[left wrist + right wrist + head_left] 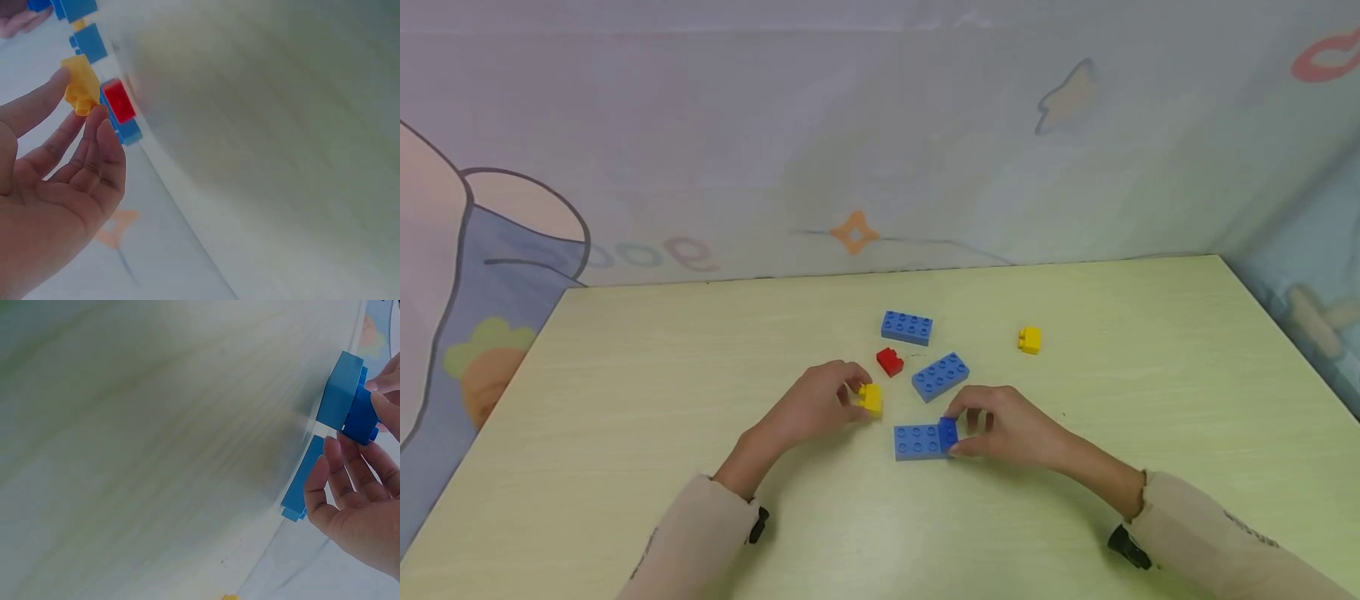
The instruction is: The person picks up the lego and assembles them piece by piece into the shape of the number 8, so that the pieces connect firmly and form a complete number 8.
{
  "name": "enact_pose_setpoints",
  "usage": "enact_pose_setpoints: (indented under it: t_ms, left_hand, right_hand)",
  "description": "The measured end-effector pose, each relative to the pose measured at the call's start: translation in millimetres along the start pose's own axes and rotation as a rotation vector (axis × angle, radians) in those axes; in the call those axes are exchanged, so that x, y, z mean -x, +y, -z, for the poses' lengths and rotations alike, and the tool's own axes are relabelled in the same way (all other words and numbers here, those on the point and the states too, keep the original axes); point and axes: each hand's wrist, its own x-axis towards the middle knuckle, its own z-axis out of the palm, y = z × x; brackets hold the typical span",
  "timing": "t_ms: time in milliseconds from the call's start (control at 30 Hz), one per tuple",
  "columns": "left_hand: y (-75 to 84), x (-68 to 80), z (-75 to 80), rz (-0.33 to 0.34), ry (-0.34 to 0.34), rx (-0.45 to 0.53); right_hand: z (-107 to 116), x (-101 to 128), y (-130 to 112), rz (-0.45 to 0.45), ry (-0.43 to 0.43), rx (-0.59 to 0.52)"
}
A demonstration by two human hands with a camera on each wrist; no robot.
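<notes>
My left hand (pixel 853 397) pinches a small yellow brick (pixel 871 399) just above the table; in the left wrist view the yellow brick (pixel 80 84) sits between thumb and fingertips. My right hand (pixel 964 429) holds a small dark blue brick (pixel 948 433) on the right end of a light blue 2x4 brick (pixel 916 442). In the right wrist view, fingertips rest on the dark blue brick (pixel 361 415) against the light blue brick (pixel 339 390).
On the pale green table (pixel 625 375) lie a red small brick (pixel 890 362), two more light blue 2x4 bricks (pixel 907 327) (pixel 940 376) and another yellow small brick (pixel 1029 340). A patterned wall (pixel 850 150) rises behind the table's far edge.
</notes>
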Motion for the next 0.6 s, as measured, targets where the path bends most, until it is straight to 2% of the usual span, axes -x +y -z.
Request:
enact_pose_setpoints:
  t_ms: [267, 500, 600]
  left_hand:
    - [13.3, 14.6, -9.3, -0.127, -0.018, -0.005]
    - [26.6, 22.6, -16.9, -0.122, -0.061, -0.019]
    - [28.3, 24.4, -20.4, -0.126, -0.058, -0.029]
  right_hand:
    - [0, 0, 1, 0.0, 0.003, -0.005]
    - [1, -1, 0, -0.002, -0.002, -0.01]
    - [1, -1, -1, -0.006, -0.003, -0.009]
